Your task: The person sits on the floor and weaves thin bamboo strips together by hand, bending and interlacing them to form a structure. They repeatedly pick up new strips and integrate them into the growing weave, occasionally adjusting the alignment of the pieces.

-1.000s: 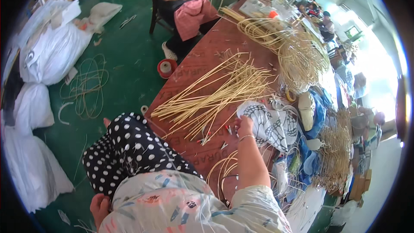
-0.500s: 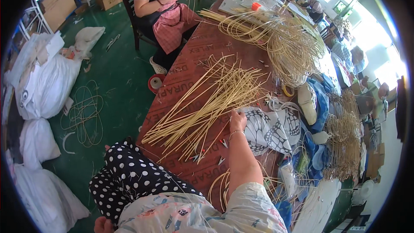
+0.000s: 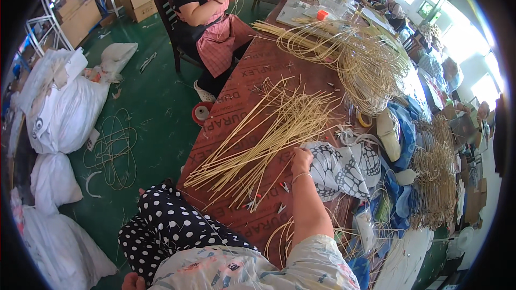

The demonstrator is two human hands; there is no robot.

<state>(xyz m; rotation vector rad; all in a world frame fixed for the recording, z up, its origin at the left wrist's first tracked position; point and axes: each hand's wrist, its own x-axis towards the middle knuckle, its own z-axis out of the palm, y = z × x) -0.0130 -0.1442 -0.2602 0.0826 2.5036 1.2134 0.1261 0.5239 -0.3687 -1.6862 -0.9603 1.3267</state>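
My right hand (image 3: 302, 160) reaches over the table, closed, at the left edge of a white cloth with black wing-like markings (image 3: 344, 169). What its fingers pinch is too small to make out. Just left of it, a loose pile of thin pale cane sticks (image 3: 269, 142) fans out over the reddish-brown board. Two small clippers lie near my forearm, one with red handles (image 3: 284, 187) and a grey one (image 3: 281, 208). My left hand (image 3: 133, 281) shows only in part at the lower edge beside my shirt; its fingers look curled, and their contents are hidden.
Coiled cane hoops (image 3: 371, 70) and a tape roll (image 3: 365, 120) lie farther along the table (image 3: 242, 102). Hanging wire-like frames (image 3: 435, 172) and blue plastic stand at right. Left of the table, white sacks (image 3: 70, 113) sit on the green floor near a seated co-worker (image 3: 215, 27).
The whole view has shifted slightly, so things sit a little lower and farther right. My right hand stays by the cloth's edge. The co-worker's hands have come closer together.
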